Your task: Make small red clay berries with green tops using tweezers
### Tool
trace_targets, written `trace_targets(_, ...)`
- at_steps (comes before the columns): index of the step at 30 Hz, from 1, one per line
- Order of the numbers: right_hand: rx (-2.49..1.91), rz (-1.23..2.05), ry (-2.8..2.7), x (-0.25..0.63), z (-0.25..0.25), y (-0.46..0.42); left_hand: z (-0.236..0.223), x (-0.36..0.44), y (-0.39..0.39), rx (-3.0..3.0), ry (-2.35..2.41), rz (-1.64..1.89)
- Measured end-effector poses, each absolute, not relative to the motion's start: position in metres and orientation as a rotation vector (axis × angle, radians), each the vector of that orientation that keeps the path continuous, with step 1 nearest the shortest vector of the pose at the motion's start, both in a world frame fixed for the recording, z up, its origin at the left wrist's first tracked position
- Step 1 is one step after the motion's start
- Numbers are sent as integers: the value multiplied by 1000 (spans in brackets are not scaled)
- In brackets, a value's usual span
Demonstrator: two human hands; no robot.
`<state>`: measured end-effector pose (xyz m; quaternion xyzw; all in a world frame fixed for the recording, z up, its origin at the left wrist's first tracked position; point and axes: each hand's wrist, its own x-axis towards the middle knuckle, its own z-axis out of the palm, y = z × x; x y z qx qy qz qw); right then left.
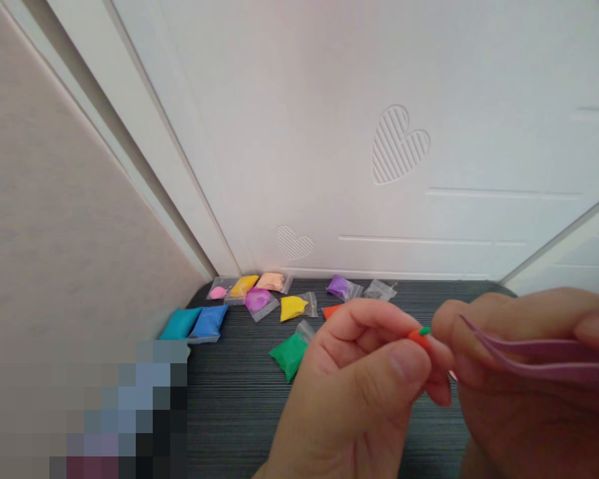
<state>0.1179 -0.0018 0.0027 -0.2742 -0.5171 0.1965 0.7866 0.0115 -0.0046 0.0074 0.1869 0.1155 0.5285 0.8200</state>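
My left hand (364,379) pinches a small orange piece of modelling clay (418,338) between thumb and fingers. A tiny green bit of clay (424,330) sits on top of it. Close by on the right, my right hand (534,372) is closed around pink tweezers (539,359), whose two slim arms run off to the right. The fingertips of my right hand are right beside the orange piece; whether they touch it I cannot tell. Behind my left hand, a green clay packet (288,354) and an orange clay packet (331,311) are partly covered.
On the dark ribbed table (229,399) lie a yellow packet (293,308), a purple packet (338,287), a blue packet (209,322), a teal packet (180,324) and several others. A clear bag (379,290) lies at the back, against a white panel (304,133) with heart reliefs.
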Motion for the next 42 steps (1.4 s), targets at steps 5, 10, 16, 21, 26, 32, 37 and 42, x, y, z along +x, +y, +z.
trace_targets(5,-496,529,-1023,118,6,9,1,14,0,282,166,1197)
trace_targets(10,-436,499,-1069,122,7,17,-2,13,5,265,131,1203)
trace_targets(16,-446,474,-1149,128,5,19,-5,13,7,250,148,1208)
trace_targets(21,-490,492,-1139,126,6,19,-7,13,9,242,171,1235)
trace_targets(26,-504,461,-1147,124,4,21,-7,12,13,210,186,1236)
trace_targets(32,-524,445,-1121,122,4,21,-9,10,15,199,183,1227)
trace_targets(37,-550,449,-1098,122,4,21,-10,10,16,194,182,1206)
trace_targets(42,-566,395,-1095,121,5,22,-8,10,17,184,213,1214)
